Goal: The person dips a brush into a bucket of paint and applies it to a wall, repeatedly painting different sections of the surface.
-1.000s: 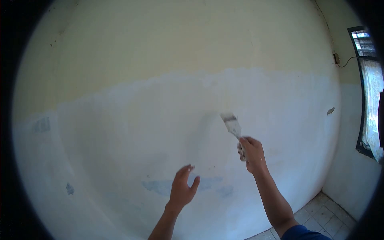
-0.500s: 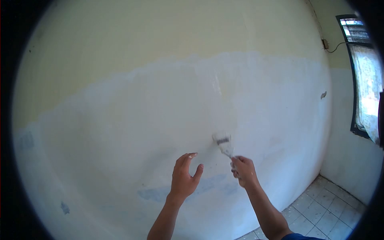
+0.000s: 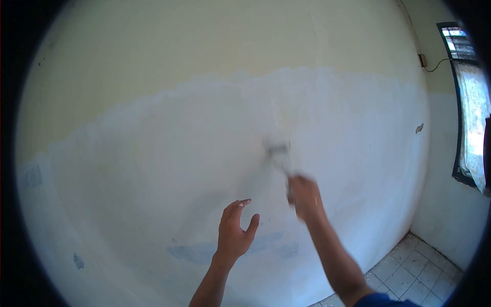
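My right hand (image 3: 305, 197) is closed around the handle of a paintbrush (image 3: 279, 154), which is smeared by motion. The brush's bristles point up at the white-painted part of the wall (image 3: 204, 148); whether they touch it cannot be made out. Lower and to the left, my left hand (image 3: 236, 230) hangs in front of the wall with thumb and fingers apart, holding nothing. Flecks of white paint show on its fingertips. Above the uneven white edge, the wall is pale yellow (image 3: 194, 41).
Bluish-grey patches (image 3: 220, 248) mark the lower wall. A window (image 3: 470, 112) with a dark frame and a light curtain is in the side wall at right. Beside it a wire runs from a small box (image 3: 422, 60). Speckled floor tiles (image 3: 404, 271) lie at lower right.
My right hand and the paintbrush have moved up along the wall and slightly left. My left hand stays nearly in place. The view has shifted a little.
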`<action>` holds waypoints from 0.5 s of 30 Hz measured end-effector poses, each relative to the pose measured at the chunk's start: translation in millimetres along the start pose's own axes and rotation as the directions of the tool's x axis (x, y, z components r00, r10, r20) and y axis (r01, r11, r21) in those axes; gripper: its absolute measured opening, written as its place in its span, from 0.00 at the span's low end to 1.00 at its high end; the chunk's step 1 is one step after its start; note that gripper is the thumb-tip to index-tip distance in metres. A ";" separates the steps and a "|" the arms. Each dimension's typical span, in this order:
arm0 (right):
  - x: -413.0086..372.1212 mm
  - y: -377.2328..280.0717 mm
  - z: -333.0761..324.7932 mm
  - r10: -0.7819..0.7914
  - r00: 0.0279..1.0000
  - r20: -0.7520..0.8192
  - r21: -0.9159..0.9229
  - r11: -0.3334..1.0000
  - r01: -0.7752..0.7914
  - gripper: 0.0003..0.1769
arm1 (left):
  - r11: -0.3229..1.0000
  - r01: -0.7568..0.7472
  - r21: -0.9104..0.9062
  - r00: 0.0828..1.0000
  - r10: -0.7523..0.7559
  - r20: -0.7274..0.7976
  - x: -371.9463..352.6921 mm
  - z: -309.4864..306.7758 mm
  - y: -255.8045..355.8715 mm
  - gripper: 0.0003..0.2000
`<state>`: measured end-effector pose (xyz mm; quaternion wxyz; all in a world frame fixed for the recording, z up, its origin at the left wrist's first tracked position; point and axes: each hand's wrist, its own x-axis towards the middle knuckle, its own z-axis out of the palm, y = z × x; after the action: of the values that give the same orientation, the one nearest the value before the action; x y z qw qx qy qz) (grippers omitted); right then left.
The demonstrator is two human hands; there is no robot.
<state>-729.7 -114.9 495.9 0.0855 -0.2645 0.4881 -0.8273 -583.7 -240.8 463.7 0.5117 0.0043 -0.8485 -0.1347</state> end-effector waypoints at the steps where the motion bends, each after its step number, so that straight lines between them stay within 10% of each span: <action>1: -22.6 30.3 -18.0 0.125 0.991 -0.040 0.036 0.992 -0.123 0.08 | 1.000 0.000 0.004 1.000 0.000 -0.005 -1.6 0.2 2.5 0.18; 4: -71.0 75.4 -66.5 0.341 0.938 0.060 0.207 0.915 -0.346 0.06 | 1.000 0.007 0.023 1.000 -0.007 -0.016 -0.6 4.2 6.9 0.18; 11: 18.7 -109.4 -18.5 -0.222 0.970 0.095 0.078 0.973 0.215 0.08 | 1.000 0.026 0.002 0.999 -0.026 -0.045 12.5 22.8 29.7 0.17; 15: 67.4 -99.4 -5.9 -0.198 0.977 0.078 0.035 0.980 0.195 0.11 | 0.999 0.027 0.031 0.999 -0.026 -0.042 12.5 34.5 35.5 0.17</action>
<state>-778.1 -86.8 602.3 0.0269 -0.3437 0.4443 -0.8269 -615.1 -200.7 467.6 0.5273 0.0265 -0.8396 -0.1280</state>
